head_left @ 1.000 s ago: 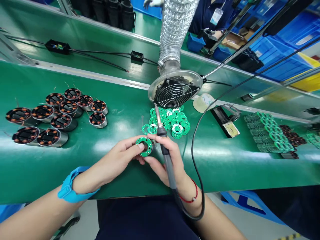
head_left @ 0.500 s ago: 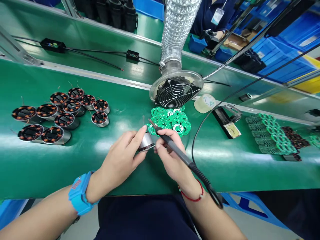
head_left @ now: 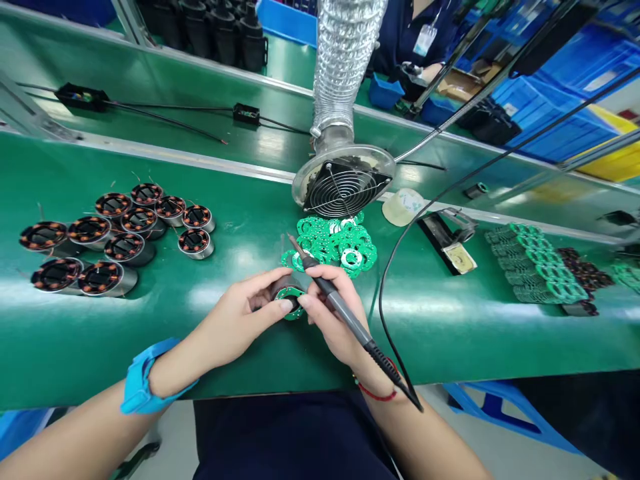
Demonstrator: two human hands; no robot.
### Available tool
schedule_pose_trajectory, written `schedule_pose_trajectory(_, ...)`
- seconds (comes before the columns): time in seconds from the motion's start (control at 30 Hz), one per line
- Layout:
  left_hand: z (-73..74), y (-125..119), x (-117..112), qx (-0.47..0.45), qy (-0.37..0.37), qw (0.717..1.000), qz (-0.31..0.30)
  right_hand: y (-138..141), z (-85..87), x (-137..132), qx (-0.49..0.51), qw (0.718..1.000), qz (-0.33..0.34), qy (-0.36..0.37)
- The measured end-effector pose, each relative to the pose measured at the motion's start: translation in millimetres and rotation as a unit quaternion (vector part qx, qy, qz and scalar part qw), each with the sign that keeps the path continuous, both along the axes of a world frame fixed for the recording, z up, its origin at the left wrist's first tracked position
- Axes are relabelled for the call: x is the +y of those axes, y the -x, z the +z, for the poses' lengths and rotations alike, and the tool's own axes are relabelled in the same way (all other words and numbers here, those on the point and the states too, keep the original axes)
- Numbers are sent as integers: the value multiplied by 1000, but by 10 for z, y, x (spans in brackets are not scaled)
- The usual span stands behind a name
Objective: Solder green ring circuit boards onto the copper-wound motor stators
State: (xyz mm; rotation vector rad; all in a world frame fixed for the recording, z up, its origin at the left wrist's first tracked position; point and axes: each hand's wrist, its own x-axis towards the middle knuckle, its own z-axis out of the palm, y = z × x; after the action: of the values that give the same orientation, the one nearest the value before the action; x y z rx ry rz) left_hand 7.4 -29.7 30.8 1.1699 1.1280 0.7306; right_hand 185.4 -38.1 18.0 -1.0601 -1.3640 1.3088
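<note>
My left hand point(head_left: 250, 309) is closed around a motor stator point(head_left: 278, 285), its thumb pressing on a green ring-shaped circuit board point(head_left: 291, 313) at the end turned toward me. In my right hand point(head_left: 336, 310) is a soldering iron point(head_left: 334, 297), its tip pointing up and left, away from the stator. My right thumb and fingertips also touch the edge of the board. Just beyond my hands lies a heap of green ring boards point(head_left: 336, 240). Part of the stator is hidden behind my fingers.
Several stators with copper windings point(head_left: 103, 277) stand at the left. A fume extractor point(head_left: 343, 183) hangs over the heap. To the right are a soldering iron stand point(head_left: 447, 243), stacked green boards point(head_left: 540, 263) and the iron's cable point(head_left: 383, 293). A co-worker point(head_left: 405, 33) is across the bench.
My left hand has turned the stator, so the ring board on its end now faces me. The soldering iron stays in my right hand, whose fingers now touch the board. The view shifted slightly.
</note>
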Motion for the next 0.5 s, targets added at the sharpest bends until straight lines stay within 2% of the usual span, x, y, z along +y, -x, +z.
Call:
schedule_pose_trajectory(0.1, 40, -23, 9, -45, 31, 998, 12, 11, -6, -51, 15, 1000, -18, -3)
schedule_pose_trajectory(0.23, 59, -16, 25, -63, 38, 997, 34, 20, -33, -116, -7, 999, 8, -37)
schedule_pose_trajectory(0.4, 26, -19, 48, -56, 60, 996, 24, 19, -33, -90, -80, 991, 42, -97)
schedule_pose_trajectory(0.5, 32, -24, 56, -49, 56, 997, 34, -49, -5, -63, -96, 985, 24, -142)
